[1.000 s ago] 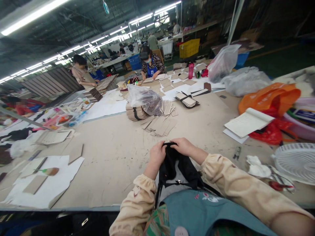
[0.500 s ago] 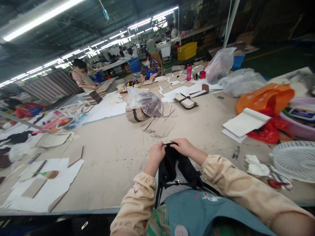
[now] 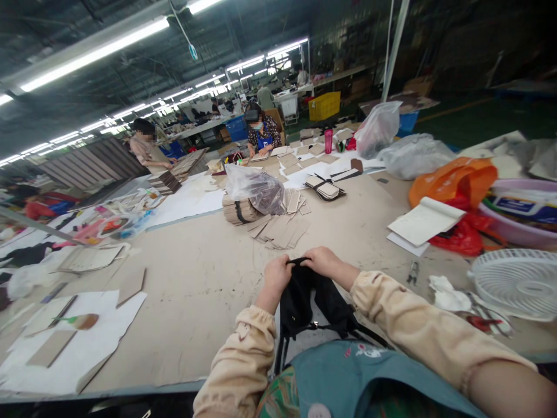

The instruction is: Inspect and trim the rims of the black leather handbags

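A black and grey bag (image 3: 294, 307) with straps and a small shiny metal fitting hangs at the table's front edge, against my apron. My left hand (image 3: 277, 275) pinches the left part of its black top edge between thumb and fingers. A short way to the right, my right hand (image 3: 322, 264) grips the same edge, thumb underneath. The edge is stretched in a short line between both hands. The apron and my right sleeve cover the bag's lower part.
Ahead on the table (image 3: 187, 302) lie a strapped stack of board pieces (image 3: 238, 210) and a plastic bag (image 3: 256, 188). Pliers (image 3: 413, 273), a notepad (image 3: 424, 222) and a white fan grille (image 3: 517, 283) are to the right. A brush (image 3: 82, 321) lies left. Co-workers sit and stand beyond.
The camera view has shifted slightly, so the tabletop things appear a little lower and more to the left. Both hands keep their hold on the bag's edge, nearly unmoved.
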`<state>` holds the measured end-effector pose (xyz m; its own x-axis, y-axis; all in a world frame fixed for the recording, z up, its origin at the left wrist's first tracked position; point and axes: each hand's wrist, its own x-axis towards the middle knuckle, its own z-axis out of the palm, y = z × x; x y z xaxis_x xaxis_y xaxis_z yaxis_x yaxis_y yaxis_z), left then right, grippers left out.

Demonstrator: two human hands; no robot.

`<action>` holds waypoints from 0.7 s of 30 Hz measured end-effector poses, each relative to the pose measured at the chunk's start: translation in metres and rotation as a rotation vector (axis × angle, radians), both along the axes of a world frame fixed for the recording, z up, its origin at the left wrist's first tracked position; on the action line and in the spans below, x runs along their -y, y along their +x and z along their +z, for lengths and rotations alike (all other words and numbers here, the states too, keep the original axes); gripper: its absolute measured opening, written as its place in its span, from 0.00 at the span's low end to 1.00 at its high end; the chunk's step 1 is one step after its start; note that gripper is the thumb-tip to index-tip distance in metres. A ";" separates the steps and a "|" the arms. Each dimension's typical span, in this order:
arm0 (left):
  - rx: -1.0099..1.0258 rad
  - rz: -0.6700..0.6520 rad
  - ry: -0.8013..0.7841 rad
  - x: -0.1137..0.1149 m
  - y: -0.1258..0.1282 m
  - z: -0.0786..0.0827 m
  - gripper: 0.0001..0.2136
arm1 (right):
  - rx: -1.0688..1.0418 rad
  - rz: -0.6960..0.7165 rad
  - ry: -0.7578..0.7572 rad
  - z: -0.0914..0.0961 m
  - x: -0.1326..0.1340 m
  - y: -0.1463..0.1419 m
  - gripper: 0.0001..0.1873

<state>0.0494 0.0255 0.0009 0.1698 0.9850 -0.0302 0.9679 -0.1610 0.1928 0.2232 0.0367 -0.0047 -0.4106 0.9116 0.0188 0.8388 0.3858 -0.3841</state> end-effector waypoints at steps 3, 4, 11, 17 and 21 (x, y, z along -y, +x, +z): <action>-0.020 -0.002 0.005 -0.001 0.001 0.000 0.08 | -0.037 0.031 0.006 0.003 0.002 -0.002 0.20; -0.023 -0.003 0.005 -0.001 0.001 0.000 0.08 | -0.012 0.020 0.004 0.004 0.002 -0.003 0.22; -0.009 0.017 0.012 -0.001 0.003 -0.001 0.09 | 0.185 -0.018 0.000 0.014 -0.004 -0.010 0.20; 0.149 -0.062 0.084 0.002 -0.002 -0.006 0.13 | 0.181 -0.017 0.026 0.016 -0.001 -0.012 0.20; 0.084 -0.072 0.063 0.000 -0.003 -0.002 0.13 | 0.136 -0.036 0.009 0.011 -0.002 -0.009 0.19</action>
